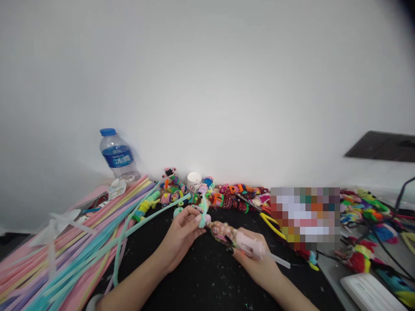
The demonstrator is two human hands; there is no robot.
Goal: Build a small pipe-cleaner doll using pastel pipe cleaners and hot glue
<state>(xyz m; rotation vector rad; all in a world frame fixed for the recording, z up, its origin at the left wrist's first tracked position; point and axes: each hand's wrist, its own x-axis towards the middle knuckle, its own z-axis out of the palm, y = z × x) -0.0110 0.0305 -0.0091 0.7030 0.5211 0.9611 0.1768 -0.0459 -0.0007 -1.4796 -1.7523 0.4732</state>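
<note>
My left hand (183, 233) pinches a mint-green pipe cleaner (203, 216) that is looped into a small shape, just above the black mat (207, 280). My right hand (256, 259) grips a pink hot glue gun (248, 244). The gun's decorated nozzle end (220, 231) points left and touches the pipe cleaner piece. A clear glue stick (279, 260) pokes out of the gun's back end.
A big bundle of pastel pipe cleaners (74, 255) lies at the left. A water bottle (117, 156) stands by the wall. Several finished colourful pieces (207, 194), a small white cup (193, 180) and yellow-handled pliers (272, 224) lie behind the hands. More pieces (366, 224) and black cables (394, 220) crowd the right.
</note>
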